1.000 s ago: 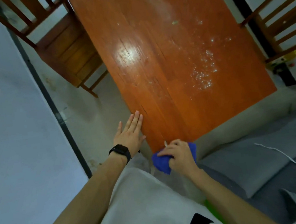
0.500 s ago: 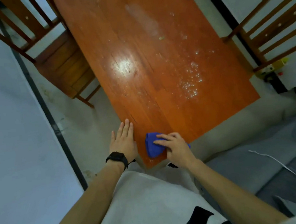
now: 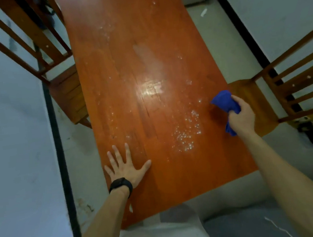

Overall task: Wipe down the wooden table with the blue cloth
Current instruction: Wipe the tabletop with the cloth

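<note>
The long reddish wooden table (image 3: 128, 67) runs away from me, with white droplets and smears scattered over its middle and near right part. My right hand (image 3: 242, 115) grips the bunched blue cloth (image 3: 224, 101) at the table's right edge, beside the droplet patch (image 3: 187, 134). My left hand (image 3: 124, 164) lies flat with spread fingers on the near left part of the table and holds nothing. A black band sits on that wrist.
A wooden chair (image 3: 275, 95) stands tight against the table's right side, just behind the cloth. Another wooden chair (image 3: 36, 53) is at the left side. White walls close in on both sides. A grey cushion (image 3: 239, 229) lies at the near edge.
The view has moved forward over the table. My right hand carried the cloth from the near corner up to the right edge. My left hand slid onto the tabletop and spread flat.
</note>
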